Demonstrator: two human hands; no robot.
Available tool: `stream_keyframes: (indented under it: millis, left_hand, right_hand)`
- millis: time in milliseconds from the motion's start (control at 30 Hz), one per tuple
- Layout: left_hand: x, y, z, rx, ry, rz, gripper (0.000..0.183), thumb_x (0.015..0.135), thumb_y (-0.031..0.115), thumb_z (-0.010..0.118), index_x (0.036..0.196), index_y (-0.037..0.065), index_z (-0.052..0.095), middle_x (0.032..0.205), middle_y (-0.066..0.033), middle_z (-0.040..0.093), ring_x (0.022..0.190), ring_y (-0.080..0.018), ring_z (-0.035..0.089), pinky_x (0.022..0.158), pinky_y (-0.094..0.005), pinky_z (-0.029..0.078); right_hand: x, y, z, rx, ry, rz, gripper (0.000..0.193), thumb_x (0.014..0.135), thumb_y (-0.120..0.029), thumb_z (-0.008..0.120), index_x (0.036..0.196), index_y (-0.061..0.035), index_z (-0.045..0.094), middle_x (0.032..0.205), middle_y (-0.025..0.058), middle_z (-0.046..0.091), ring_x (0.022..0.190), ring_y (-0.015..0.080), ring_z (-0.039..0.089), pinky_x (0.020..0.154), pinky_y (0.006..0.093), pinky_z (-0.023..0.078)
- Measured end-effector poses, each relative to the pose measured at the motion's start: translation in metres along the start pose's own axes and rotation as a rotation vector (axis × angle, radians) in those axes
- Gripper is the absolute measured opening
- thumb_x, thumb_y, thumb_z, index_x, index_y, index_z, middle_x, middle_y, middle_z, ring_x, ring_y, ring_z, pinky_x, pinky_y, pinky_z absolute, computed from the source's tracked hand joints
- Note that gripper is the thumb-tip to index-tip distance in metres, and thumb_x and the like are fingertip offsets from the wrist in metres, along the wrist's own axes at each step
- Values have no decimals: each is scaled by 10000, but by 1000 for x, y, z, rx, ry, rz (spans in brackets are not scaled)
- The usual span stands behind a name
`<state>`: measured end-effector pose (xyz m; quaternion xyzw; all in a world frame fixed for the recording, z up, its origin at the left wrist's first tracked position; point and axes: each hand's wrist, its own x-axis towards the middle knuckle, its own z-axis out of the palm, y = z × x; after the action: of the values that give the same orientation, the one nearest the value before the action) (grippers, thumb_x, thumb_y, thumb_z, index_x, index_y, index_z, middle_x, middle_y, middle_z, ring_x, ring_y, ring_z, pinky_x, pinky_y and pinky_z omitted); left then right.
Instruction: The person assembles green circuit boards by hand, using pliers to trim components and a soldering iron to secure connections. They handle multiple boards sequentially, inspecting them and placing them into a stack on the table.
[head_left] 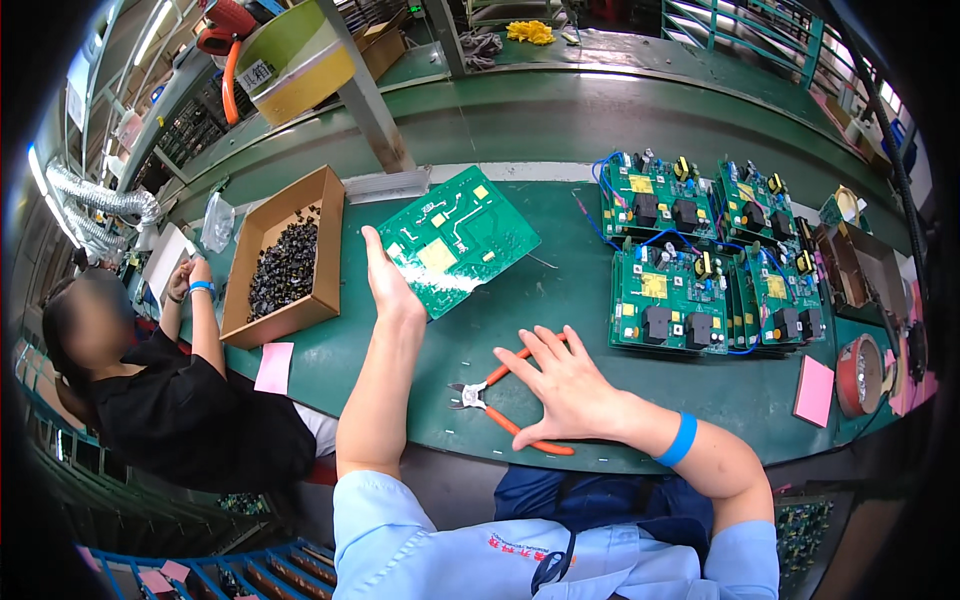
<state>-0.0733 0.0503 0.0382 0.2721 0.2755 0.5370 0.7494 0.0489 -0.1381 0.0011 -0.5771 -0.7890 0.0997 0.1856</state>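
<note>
My left hand grips a green circuit board by its left edge, thumb along the side, fingers hidden beneath. The board is raised and tilted, its flat side with yellow patches facing me. Over the front of the bench, my right hand is spread, fingers apart, with nothing in it. Beneath and beside that hand lie orange-handled cutting pliers, jaws pointing left and handles apart. A blue band circles my right wrist.
Stacked circuit boards with black and yellow parts stand on the right. A cardboard box of small black parts sits left. Pink pads and a round red container lie on the green bench. Another person works at far left.
</note>
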Motion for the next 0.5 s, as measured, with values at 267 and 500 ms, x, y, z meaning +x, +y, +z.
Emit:
stream_keyframes:
  millis: [267, 500]
  left_hand:
    - [3, -1, -1, 14, 4, 29, 502, 850, 478, 332, 993, 26, 496, 1006, -115, 547, 861, -251, 551, 763, -383, 449]
    - [9, 7, -8, 11, -23, 164, 532, 835, 495, 348, 1009, 10, 480, 997, -108, 541, 892, -229, 537, 786, -372, 442]
  right_hand:
    - [-1, -4, 7, -136, 52, -109, 709, 585, -469, 629, 1123, -46, 441, 1037, 219, 436, 1006, 357, 396, 850, 533, 274]
    - [2, -1, 7, 33, 260, -59, 459, 600, -208, 662, 962, 23, 498, 831, 124, 483, 776, 253, 479, 643, 331, 427]
